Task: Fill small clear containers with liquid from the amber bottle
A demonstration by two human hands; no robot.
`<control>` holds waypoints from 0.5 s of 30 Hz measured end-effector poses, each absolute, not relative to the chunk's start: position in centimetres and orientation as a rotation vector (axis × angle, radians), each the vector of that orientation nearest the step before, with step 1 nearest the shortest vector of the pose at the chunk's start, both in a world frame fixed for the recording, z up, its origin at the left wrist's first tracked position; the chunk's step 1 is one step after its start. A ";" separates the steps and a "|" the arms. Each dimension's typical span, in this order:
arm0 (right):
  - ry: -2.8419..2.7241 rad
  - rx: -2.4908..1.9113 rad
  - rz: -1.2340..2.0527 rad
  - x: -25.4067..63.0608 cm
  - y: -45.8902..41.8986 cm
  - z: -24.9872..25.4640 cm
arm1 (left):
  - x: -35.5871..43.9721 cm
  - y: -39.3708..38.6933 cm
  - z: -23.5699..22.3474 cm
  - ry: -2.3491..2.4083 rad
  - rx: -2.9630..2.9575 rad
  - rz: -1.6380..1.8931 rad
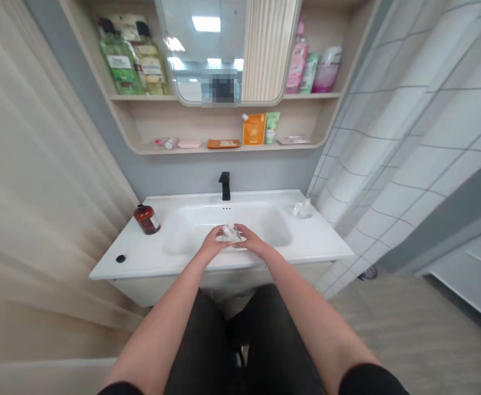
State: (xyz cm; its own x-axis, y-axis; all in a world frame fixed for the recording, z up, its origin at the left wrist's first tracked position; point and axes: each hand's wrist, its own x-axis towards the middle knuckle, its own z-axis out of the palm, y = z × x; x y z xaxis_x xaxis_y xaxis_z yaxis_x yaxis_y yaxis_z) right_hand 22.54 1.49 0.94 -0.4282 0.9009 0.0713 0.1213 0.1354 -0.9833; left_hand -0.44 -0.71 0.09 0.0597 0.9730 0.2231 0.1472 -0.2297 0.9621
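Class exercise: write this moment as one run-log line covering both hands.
left hand: on white crumpled bundle | right hand: on same bundle | over white ceramic basin | behind: matte black faucet

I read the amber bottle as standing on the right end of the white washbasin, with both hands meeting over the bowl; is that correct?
No: the head view shows the amber bottle on the left end of the white washbasin, with the left hand and right hand meeting over the bowl.
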 end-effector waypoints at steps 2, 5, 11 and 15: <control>-1.683 -0.943 1.432 22.0 2.0 0.7 | -0.5 -0.6 0.0 1.137 1.522 1.250; -1.681 -0.906 1.448 22.1 2.1 0.3 | -0.8 -0.6 -0.2 1.046 1.449 1.246; -1.687 -0.962 1.246 22.5 1.5 -0.6 | -0.5 -0.6 -0.3 1.013 1.293 1.200; -1.707 -0.985 1.151 22.5 1.4 -0.7 | -0.5 -0.5 -0.3 1.060 1.416 1.217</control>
